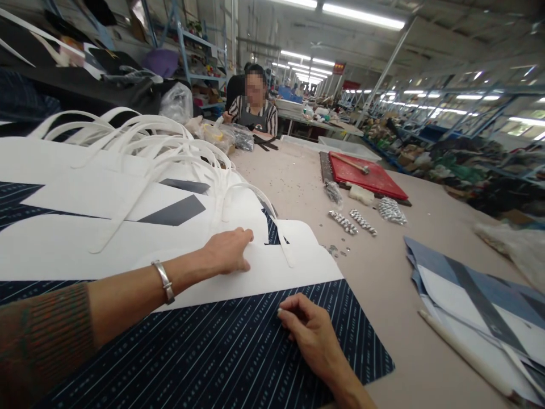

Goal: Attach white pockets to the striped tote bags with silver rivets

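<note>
My left hand (230, 250), a silver bangle (163, 282) at its wrist, rests on a white panel (306, 261). Its thumb and forefinger are apart. Below that panel spreads dark navy fabric (204, 346) with pale diagonal stripes and lettering. Over the fabric is my right hand (313, 335), thumb and forefinger pinched together. A tiny pale spot (279, 311) shows at the fingertips; I cannot tell whether it is a held piece or a nail. Just beyond my left hand, a white strap (279, 230) curves down onto the panel. More white straps (170, 139) loop up from the stacked panels.
A red board (366, 173) with a mallet (349, 162) on it lies at the back right. Nearer are bags of small metal parts (392, 210) and loose metal discs (334, 250). Blue-grey bag pieces (481, 301) lie at the right. Across the table sits a person (255, 108).
</note>
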{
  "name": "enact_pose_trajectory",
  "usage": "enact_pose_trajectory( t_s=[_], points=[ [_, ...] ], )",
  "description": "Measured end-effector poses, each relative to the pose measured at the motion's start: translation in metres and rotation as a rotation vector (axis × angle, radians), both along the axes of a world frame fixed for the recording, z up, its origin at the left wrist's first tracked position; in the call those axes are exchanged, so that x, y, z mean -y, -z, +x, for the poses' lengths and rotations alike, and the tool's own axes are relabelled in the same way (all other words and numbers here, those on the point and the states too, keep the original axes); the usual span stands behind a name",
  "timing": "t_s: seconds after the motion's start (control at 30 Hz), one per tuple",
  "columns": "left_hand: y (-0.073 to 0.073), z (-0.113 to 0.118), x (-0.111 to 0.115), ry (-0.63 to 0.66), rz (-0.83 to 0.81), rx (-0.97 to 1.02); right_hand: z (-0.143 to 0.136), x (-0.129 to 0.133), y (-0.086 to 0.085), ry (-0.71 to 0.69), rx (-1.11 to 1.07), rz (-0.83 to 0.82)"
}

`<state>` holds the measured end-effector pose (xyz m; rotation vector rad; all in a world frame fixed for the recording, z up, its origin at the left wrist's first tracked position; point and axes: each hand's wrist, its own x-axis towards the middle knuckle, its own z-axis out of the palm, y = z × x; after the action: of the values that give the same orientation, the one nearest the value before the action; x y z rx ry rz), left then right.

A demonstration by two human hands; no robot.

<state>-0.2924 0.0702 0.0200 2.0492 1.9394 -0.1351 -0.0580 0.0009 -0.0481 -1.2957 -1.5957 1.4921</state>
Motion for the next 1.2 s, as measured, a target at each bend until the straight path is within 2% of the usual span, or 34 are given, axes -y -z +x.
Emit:
enact_pose_trajectory(
  t_s=[0.27,0.37,0.47,0.53,0.63,0.77,0.83,0.93,1.03,1.2],
  points=[
    [-0.006,-0.014,-0.016,0.000,-0.127,0.074,0.001,0.000,-0.001,-0.008,0.032,0.012],
    [-0.017,-0.017,-0.022,0.080,-0.209,0.134,-0.001,0.000,-0.006,-0.015,-0.002,-0.042],
    [-0.023,-0.013,-0.022,0.181,-0.348,0.235,-0.006,0.002,-0.013,-0.045,0.046,0.016],
    [-0.019,-0.008,-0.021,0.232,-0.435,0.315,-0.008,0.005,-0.016,-0.096,0.121,0.114],
    [-0.003,-0.003,-0.021,0.275,-0.530,0.421,-0.009,0.010,-0.015,-0.160,0.212,0.213],
    [0.015,-0.003,-0.019,0.303,-0.630,0.543,-0.002,0.022,-0.015,-0.154,0.283,0.142],
    [0.017,-0.003,-0.016,0.283,-0.732,0.606,0.003,0.029,-0.018,-0.163,0.311,0.131],
    [0.015,0.000,-0.008,0.179,-0.907,0.660,0.007,0.038,-0.020,-0.188,0.330,0.161],
    [0.015,0.004,-0.001,0.098,-1.001,0.676,0.009,0.042,-0.019,-0.206,0.327,0.193],
    [0.021,0.007,0.004,0.072,-1.150,0.768,0.006,0.041,-0.016,-0.228,0.320,0.269]
  ],
)
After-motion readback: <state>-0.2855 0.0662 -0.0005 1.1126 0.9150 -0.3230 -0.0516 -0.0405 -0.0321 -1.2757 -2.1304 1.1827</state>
